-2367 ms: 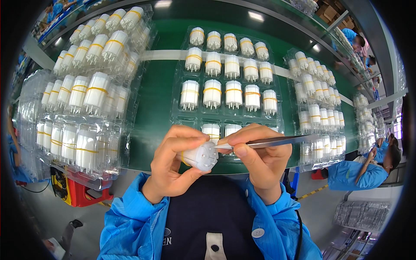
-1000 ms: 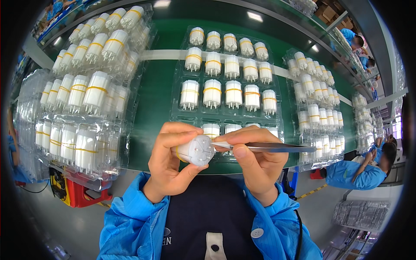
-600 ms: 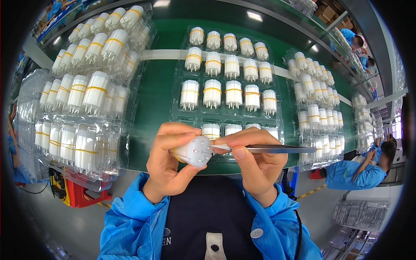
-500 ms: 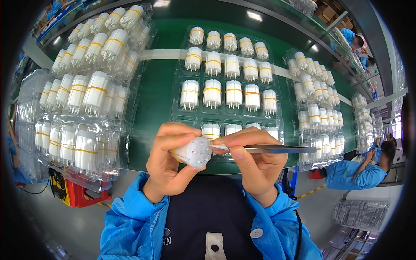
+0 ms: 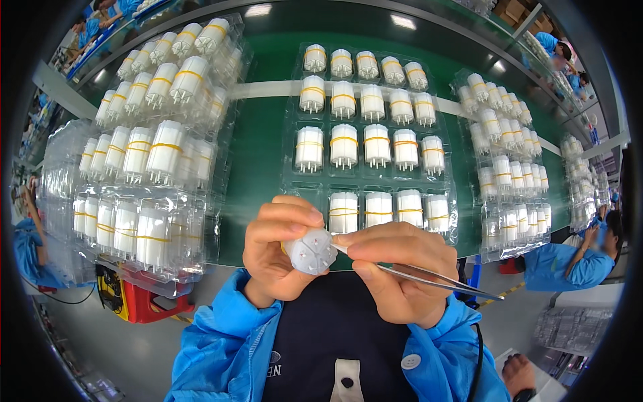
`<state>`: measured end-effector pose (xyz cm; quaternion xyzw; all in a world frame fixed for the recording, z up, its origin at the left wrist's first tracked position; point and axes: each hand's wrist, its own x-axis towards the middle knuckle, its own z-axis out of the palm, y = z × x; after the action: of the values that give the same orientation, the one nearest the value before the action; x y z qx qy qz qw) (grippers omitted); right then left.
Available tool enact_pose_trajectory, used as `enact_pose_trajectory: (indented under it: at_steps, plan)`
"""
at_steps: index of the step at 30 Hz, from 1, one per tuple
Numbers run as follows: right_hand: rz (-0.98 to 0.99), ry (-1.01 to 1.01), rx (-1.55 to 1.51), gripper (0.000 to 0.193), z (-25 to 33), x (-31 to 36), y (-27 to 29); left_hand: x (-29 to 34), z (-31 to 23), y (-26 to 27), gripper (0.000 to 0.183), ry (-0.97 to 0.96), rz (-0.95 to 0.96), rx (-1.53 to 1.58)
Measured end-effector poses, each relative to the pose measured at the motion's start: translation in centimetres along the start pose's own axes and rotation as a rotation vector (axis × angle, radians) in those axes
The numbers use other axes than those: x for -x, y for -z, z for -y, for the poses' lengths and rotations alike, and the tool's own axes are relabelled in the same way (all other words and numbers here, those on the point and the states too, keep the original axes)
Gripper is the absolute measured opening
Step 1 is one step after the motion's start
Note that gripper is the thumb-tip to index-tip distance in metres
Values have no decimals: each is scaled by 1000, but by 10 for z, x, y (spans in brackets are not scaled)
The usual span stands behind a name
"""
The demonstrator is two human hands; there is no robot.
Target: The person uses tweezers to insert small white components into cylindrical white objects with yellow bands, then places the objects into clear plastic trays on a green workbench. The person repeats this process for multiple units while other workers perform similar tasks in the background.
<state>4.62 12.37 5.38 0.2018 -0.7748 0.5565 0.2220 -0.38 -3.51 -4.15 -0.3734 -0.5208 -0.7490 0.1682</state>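
My left hand [image 5: 273, 248] is closed around a white cylindrical part [image 5: 312, 252], its end face with small holes and grooves tilted up. A yellow band shows on its side near my fingers. My right hand [image 5: 410, 264] pinches metal tweezers [image 5: 447, 282] lying across the fingers, with one end sticking out to the right. From its fingertips a small white piece [image 5: 340, 248] points at the rim of the part; whether it belongs to the tweezers I cannot tell. Just beyond both hands lies a clear plastic tray [image 5: 309, 195] of similar white banded cylinders [image 5: 343, 213] with pins.
Stacked clear trays of banded cylinders stand at the left [image 5: 164, 151] and right [image 5: 512, 177] on the green tabletop [image 5: 258, 147]. A red stool [image 5: 151, 301] is below the table's left side. Co-workers in blue sit at the right [image 5: 569, 264] and far left.
The view has shifted, so the trays appear further right. The cylinder's end face has turned more upward in my left hand. The tweezers' free end has swung down toward me.
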Motion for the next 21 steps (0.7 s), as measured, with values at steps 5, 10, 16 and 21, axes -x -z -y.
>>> enact_pose_trajectory:
  at_steps: [5, 10, 16, 21]
  plan:
    - [-7, 4, -22, 16, 0, 1, -1, -2, 0, -1, 55, -42, 7, -23]
    - [-1, 19, -33, 17, -1, 3, 0, -3, -2, -1, 55, -101, 9, -84]
    - [11, 17, -19, 17, -2, 3, 0, -3, -6, -2, 51, -79, 6, -137]
    - [56, 17, 43, 17, -5, 0, 2, -5, -13, 3, 47, -48, 78, -270]
